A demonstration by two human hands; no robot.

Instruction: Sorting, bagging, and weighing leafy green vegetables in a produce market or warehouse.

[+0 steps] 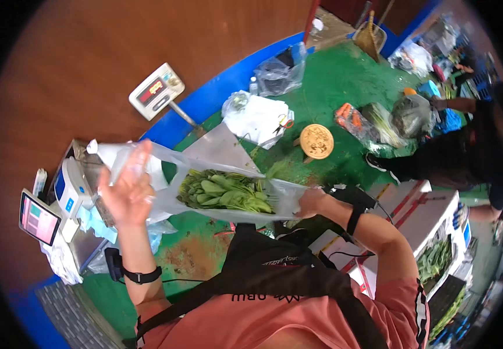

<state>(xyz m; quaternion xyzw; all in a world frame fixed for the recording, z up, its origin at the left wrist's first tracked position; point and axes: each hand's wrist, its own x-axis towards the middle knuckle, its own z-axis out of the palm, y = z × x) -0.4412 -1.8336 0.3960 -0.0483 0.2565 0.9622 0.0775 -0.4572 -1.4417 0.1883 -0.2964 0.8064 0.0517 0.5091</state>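
A clear plastic bag (293, 196) is stretched between my two hands, with leafy green vegetables (225, 192) lying inside its middle. My right hand (312, 203) grips the bag's right end with closed fingers. My left hand (129, 187) is at the bag's other end, palm showing and fingers raised, with thin plastic about the fingers; whether it pinches the bag I cannot tell. Beyond the bag, a metal weighing platform (221, 148) is partly covered, and its scale display (156, 91) stands on a post against the wall.
A label printer (72, 187) and a tablet screen (39, 218) stand at left. A round wooden stool (317, 141), white bags with scissors (286, 121) and bagged carrots (349, 118) are on the green floor. Foam boxes (408, 205) are at right, near a person in dark clothes (461, 148).
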